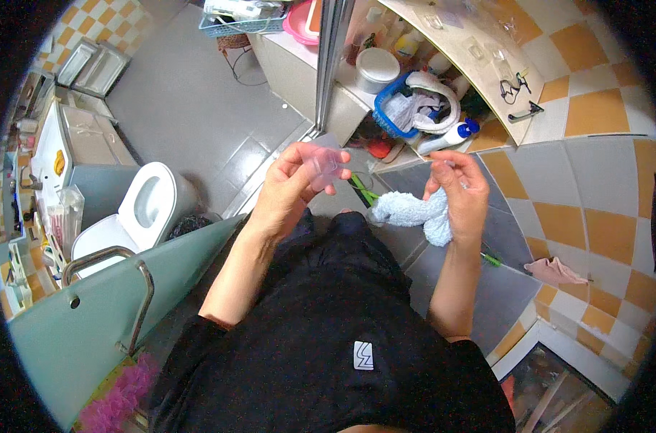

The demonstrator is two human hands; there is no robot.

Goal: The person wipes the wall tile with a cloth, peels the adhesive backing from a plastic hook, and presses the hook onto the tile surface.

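My left hand (288,189) is raised in front of me, its thumb and fingers closed on a small translucent plastic piece (323,163) with a pinkish tint; its exact kind is hard to make out. To the right, my right hand (463,196) grips a light blue fluffy cloth (407,209). The cloth is bunched, with one end reaching left and another hanging below the fist. The two hands are apart, at about the same height.
Ahead stands a shelf unit (479,68) with a white tub (377,68), a blue basket (394,108) and a pump bottle (450,136). On the left are a glass door (119,317) with a metal handle and a toilet (151,206). A pink cloth (556,270) lies by the tiled wall.
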